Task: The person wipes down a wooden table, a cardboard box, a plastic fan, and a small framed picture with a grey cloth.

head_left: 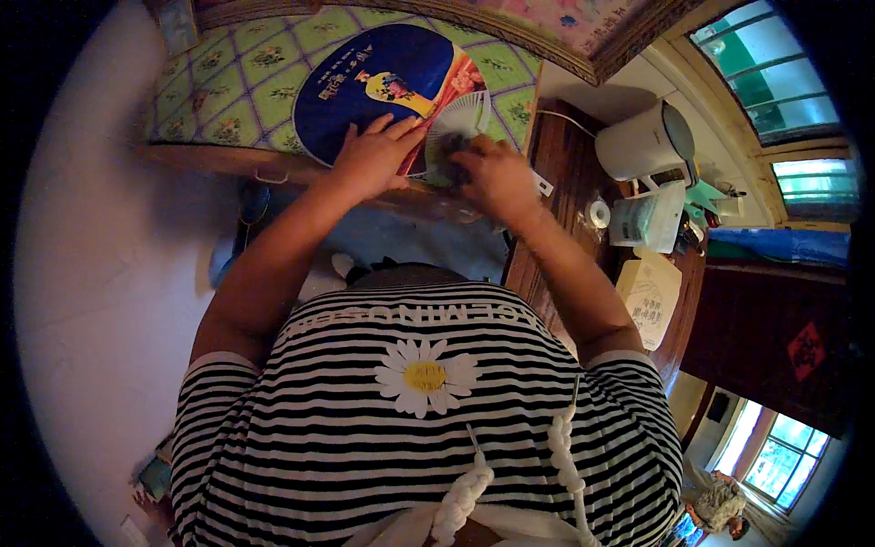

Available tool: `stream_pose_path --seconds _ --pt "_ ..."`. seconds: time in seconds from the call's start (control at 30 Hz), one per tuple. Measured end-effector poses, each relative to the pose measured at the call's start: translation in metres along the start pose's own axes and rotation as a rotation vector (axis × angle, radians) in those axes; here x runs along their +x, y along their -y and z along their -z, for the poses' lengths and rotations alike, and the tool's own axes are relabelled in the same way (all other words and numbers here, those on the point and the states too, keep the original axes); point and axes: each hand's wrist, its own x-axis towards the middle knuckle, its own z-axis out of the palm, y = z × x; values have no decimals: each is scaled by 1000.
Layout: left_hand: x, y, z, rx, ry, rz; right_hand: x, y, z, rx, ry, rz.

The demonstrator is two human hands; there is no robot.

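Note:
A round hand fan [328, 105], dark blue with a yellow vase print and a red patch, lies flat on a green patterned tablecloth [210, 100]. My left hand [375, 157] rests on its lower part, fingers spread. Over the fan's pale ribbed section [463, 117], my right hand [497, 178] is closed around a dark, bunched thing [448, 157] that touches the fan; it is too dim to name. A white tip with a hole [543, 184], perhaps the fan's handle, shows beside my right wrist.
A brown wooden surface on the right holds a white kettle [638, 144], a tape roll [597, 215], a clear pouch [643, 219] and a cream-coloured package [649, 296]. A carved wooden frame [583, 62] stands behind the tablecloth. A drawer handle [271, 176] juts out below the table edge.

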Motion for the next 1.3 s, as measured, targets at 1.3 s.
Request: stream_pose_path --seconds 1.3 --pt "10 -11 -41 -436 110 -96 141 69 -13 104 68 866"
